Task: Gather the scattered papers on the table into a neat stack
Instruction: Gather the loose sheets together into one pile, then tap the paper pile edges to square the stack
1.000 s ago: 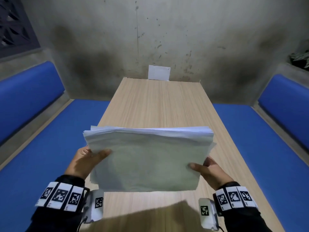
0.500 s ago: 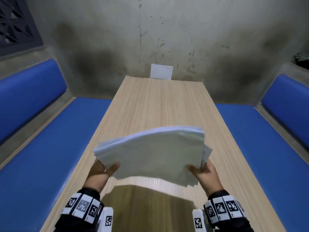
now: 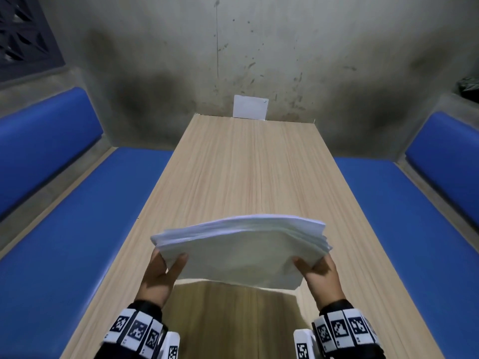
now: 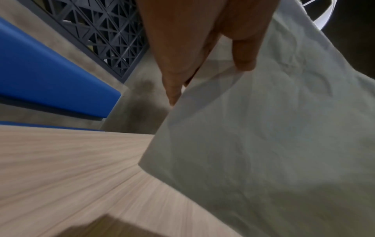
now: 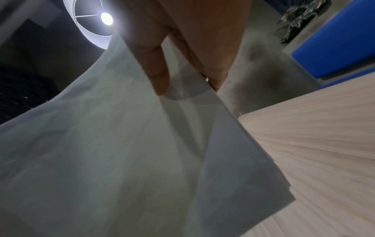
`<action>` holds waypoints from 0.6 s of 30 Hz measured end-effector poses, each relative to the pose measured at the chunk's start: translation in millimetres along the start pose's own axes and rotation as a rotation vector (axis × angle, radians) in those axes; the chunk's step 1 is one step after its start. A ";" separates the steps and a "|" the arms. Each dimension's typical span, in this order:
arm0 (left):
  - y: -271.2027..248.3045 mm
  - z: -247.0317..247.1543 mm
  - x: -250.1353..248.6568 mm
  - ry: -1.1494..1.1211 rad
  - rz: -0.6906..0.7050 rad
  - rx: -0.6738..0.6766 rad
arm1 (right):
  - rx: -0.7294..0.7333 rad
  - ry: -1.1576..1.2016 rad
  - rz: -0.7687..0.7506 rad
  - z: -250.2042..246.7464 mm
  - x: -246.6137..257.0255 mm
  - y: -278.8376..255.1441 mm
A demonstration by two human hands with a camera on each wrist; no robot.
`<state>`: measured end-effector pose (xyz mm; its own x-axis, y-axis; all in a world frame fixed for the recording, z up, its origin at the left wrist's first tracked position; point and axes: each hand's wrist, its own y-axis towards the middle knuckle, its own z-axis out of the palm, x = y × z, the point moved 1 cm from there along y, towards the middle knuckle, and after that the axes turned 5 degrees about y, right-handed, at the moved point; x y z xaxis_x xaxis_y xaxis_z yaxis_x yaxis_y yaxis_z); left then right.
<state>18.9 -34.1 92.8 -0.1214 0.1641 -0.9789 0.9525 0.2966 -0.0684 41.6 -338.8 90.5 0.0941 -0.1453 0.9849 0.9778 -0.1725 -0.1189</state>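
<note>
A thick stack of white papers point(image 3: 241, 251) hangs in the air above the near end of the wooden table point(image 3: 246, 172), tilted with its top edges away from me. My left hand point(image 3: 166, 268) pinches its left side, thumb on the near face. My right hand point(image 3: 315, 268) pinches the right side the same way. In the left wrist view the thumb and fingers of the left hand point(image 4: 205, 64) clamp the paper stack point(image 4: 274, 144). The right wrist view shows the right hand point(image 5: 182, 64) gripping the stack point(image 5: 121, 152), whose sheets fan slightly at the right edge.
A small white card point(image 3: 250, 107) leans on the grey wall at the table's far end. Blue benches point(image 3: 85, 229) point(image 3: 404, 216) run along both sides of the table. A dark lattice screen point(image 3: 23, 37) is at the upper left.
The stack has come down and moved away from me toward the tabletop, tipping from nearly upright to a flatter tilt. Both hands kept their hold on its sides.
</note>
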 end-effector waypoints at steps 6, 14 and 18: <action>-3.2 3.9 26.8 0.069 -0.097 0.016 | 0.038 -0.137 0.079 4.6 -21.8 -4.4; -6.4 4.4 7.5 0.124 -0.157 -0.105 | -0.013 -0.096 0.065 4.7 -9.1 -2.2; -18.0 8.0 11.3 0.139 -0.182 0.010 | 0.010 -0.175 0.148 -0.8 -31.6 -5.9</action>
<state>2.6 -45.1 81.4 -0.3284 0.2366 -0.9144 0.9141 0.3236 -0.2445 32.7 -333.9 60.0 0.2673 0.0028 0.9636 0.9525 -0.1525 -0.2637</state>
